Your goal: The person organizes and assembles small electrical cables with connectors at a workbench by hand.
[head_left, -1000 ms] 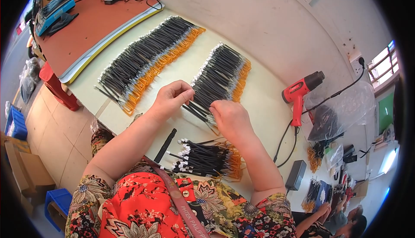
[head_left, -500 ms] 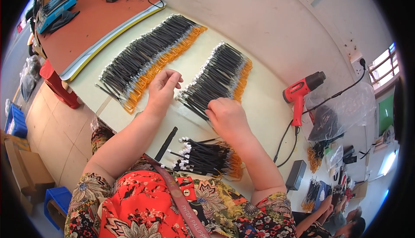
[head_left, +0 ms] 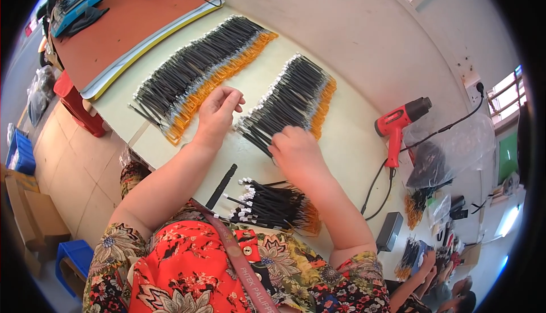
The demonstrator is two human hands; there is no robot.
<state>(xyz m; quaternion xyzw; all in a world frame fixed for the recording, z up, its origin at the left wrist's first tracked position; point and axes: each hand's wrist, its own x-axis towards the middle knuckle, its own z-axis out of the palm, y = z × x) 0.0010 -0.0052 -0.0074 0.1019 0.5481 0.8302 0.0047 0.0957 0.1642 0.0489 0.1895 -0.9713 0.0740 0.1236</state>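
Observation:
My left hand [head_left: 218, 117] is raised over the table between two rows of short black cables, its fingers curled in toward the thumb with nothing showing in them. My right hand [head_left: 298, 154] is at the near end of the right-hand row [head_left: 290, 94], its fingers closed on a black cable [head_left: 254, 138] and hiding that cable's far end. The longer left-hand row [head_left: 199, 65] has white connectors on one side and orange loops on the other. Close to my body lies a loose pile of similar cables [head_left: 273, 204], beside a black ribbed strip [head_left: 222, 186].
A red heat gun [head_left: 396, 122] stands at the right, its cord running over the table. Near it are a grey box [head_left: 390, 231] and a clear plastic bag [head_left: 455, 148]. A red-brown mat [head_left: 125, 26] lies at far left. Another person's hands [head_left: 424, 270] work at lower right.
The view has shifted slightly. My right hand has stayed at the near end of the right-hand row, and my left hand has barely moved.

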